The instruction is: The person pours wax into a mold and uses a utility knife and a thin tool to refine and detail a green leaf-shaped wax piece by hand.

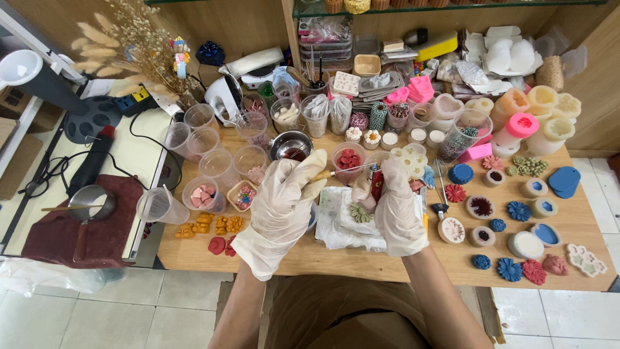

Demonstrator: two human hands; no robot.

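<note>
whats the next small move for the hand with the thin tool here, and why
Probably bring the thin tool in the left hand across to the small dark red piece held in the right hand. Both gloved hands are raised over the white cloth, and the tool's tip already points at that piece, seemingly just short of it.

plastic cups [218, 165] crowd left, moulds [516, 213] right

yellow flat box [437, 46] on back shelf, clear stacked packets [325, 40]
</note>
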